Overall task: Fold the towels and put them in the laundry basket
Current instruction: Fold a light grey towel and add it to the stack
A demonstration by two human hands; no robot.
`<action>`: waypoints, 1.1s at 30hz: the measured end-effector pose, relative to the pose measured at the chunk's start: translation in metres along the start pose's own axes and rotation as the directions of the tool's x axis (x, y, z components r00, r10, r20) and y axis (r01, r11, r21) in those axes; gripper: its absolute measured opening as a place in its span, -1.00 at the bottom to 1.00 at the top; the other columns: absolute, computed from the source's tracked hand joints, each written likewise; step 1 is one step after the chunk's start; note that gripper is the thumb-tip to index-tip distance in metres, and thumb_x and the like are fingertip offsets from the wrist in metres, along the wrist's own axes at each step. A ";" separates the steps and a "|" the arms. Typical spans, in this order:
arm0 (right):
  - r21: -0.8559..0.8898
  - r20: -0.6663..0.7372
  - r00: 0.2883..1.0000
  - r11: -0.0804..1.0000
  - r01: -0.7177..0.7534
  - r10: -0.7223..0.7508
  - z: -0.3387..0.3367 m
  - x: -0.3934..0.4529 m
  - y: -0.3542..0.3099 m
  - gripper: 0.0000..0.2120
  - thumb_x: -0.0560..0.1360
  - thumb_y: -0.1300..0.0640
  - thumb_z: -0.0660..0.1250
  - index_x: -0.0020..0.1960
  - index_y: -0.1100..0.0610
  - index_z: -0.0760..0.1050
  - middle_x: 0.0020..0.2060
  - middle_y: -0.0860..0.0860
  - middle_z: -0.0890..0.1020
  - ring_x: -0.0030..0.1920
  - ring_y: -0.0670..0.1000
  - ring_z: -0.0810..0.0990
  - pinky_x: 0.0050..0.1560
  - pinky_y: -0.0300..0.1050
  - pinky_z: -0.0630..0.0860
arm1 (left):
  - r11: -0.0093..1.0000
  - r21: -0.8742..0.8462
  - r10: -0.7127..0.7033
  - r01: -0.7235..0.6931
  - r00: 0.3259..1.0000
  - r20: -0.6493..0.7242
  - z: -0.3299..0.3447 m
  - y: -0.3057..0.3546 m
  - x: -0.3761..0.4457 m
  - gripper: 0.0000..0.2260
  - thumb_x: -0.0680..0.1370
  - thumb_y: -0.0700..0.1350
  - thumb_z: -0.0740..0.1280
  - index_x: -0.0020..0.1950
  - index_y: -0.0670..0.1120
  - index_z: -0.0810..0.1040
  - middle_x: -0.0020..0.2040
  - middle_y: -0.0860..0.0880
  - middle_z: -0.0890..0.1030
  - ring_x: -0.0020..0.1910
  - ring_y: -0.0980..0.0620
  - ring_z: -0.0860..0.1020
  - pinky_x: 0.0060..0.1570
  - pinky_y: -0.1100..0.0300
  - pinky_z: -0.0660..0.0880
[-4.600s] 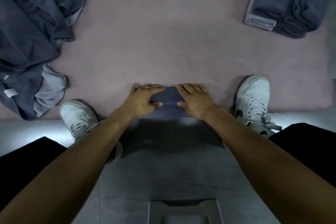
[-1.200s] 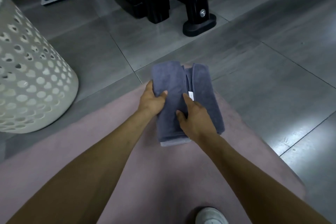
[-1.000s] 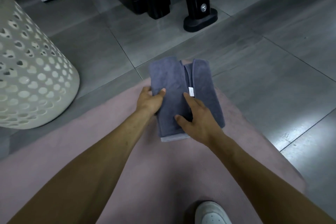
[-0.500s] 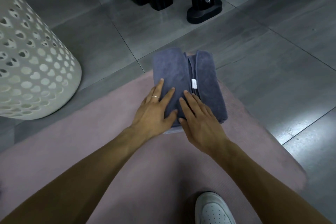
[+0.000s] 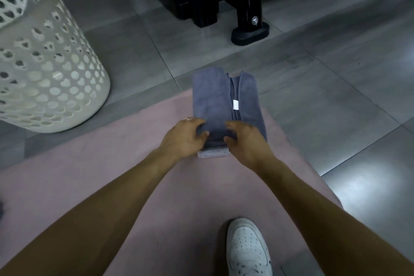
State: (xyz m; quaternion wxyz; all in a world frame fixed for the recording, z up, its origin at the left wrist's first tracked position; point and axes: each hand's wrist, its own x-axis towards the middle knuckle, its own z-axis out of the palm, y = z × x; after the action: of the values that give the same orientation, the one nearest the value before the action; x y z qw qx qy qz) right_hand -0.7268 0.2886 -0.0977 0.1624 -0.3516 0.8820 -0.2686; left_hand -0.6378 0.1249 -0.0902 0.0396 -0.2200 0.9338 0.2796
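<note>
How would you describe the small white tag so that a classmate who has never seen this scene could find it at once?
Start at the white perforated laundry basket on the left, then move right to the stack of folded grey towels at the pink rug's far edge. The small white tag sits in the crease between the towels, the only white patch on grey cloth.

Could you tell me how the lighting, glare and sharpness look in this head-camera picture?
Head view: dim overall, with bright glare on the floor tiles at right. Wide-angle bending curves the laundry basket and the tile seams. The left hand and right hand, gripping the folded towels, look slightly soft; the white tag shows clearly but no print is legible.
</note>
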 end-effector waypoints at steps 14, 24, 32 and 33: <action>0.052 0.209 0.937 0.959 0.277 -0.282 -0.117 -0.142 -0.202 -0.82 0.47 0.20 0.32 0.05 0.08 0.59 -0.06 -0.01 0.64 -0.02 0.01 0.60 0.04 -0.09 0.56 | 0.995 -0.103 -0.032 0.018 0.989 -0.141 -0.179 0.048 -0.269 -0.74 0.54 -0.23 0.29 0.07 0.12 0.59 -0.04 0.13 0.64 -0.04 0.13 0.62 0.03 0.24 0.55; 0.128 0.364 0.761 0.838 0.531 -0.537 -0.075 -0.253 -0.340 -0.85 0.46 0.20 0.37 0.03 0.13 0.59 -0.20 -0.06 0.59 -0.17 -0.07 0.53 -0.14 -0.29 0.38 | 0.930 -0.158 -0.359 0.331 0.909 -0.212 -0.230 -0.003 -0.484 -0.76 0.50 -0.25 0.31 0.07 0.04 0.58 -0.03 -0.01 0.68 -0.02 -0.02 0.64 0.07 0.10 0.56; 0.160 0.518 0.680 0.840 0.519 -0.519 0.062 -0.292 -0.372 -0.84 0.46 0.24 0.26 -0.07 0.09 0.60 -0.11 -0.01 0.64 -0.06 0.00 0.62 0.01 -0.20 0.55 | 0.617 -0.511 -0.743 0.598 0.657 -0.128 -0.138 -0.156 -0.539 -0.85 0.50 -0.30 0.29 -0.05 -0.12 0.62 -0.06 -0.16 0.66 -0.09 -0.14 0.61 0.03 0.06 0.56; 0.164 0.532 0.677 0.846 0.507 -0.509 0.081 -0.291 -0.375 -0.83 0.46 0.24 0.24 -0.09 0.07 0.59 -0.10 -0.01 0.65 -0.05 0.00 0.63 0.02 -0.18 0.56 | 0.532 -0.600 -0.795 0.597 0.597 -0.109 -0.123 -0.173 -0.543 -0.86 0.50 -0.32 0.29 -0.07 -0.15 0.62 -0.09 -0.20 0.66 -0.16 -0.15 0.61 -0.04 0.06 0.57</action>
State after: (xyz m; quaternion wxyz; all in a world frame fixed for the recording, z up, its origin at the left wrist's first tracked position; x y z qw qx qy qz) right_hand -0.2849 0.2372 0.0864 0.3313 -0.6445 0.6624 -0.1901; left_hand -0.0686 0.1404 0.0331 -0.0859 -0.6313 0.6428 0.4253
